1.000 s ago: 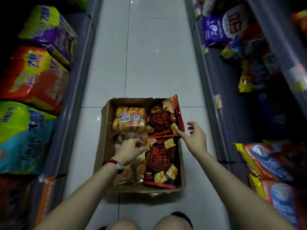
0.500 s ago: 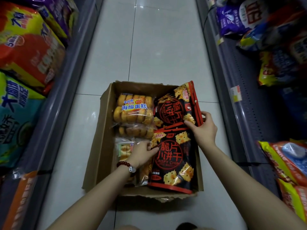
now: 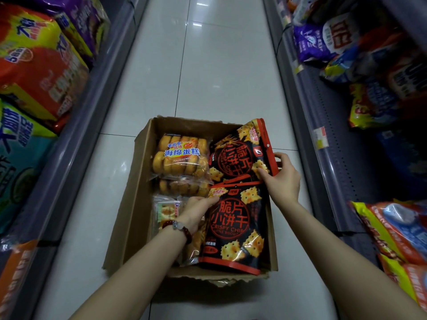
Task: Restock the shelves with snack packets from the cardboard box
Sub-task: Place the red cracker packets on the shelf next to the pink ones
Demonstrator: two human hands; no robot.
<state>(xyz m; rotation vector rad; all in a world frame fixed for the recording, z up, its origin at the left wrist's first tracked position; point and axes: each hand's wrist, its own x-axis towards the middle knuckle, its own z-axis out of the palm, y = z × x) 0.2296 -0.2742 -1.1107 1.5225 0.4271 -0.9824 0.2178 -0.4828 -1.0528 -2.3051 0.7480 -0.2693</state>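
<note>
Knelt over the cardboard box (image 3: pixel 129 204) on the aisle floor. Right hand (image 3: pixel 283 179) pinched the far black biscuit packet (image 3: pixel 238 153), tilted against the box's right wall. Left hand (image 3: pixel 196 209) gripped the near black packet (image 3: pixel 233 227), lying inside along that same wall.

shelf packets (image 3: pixel 37 65) cropped, left fingertips hidden

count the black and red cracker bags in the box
2. The far bag leans against the box's right wall, pinched by the right hand. The near bag lies flat in front, the left hand at its top corner. More may lie underneath.
</note>
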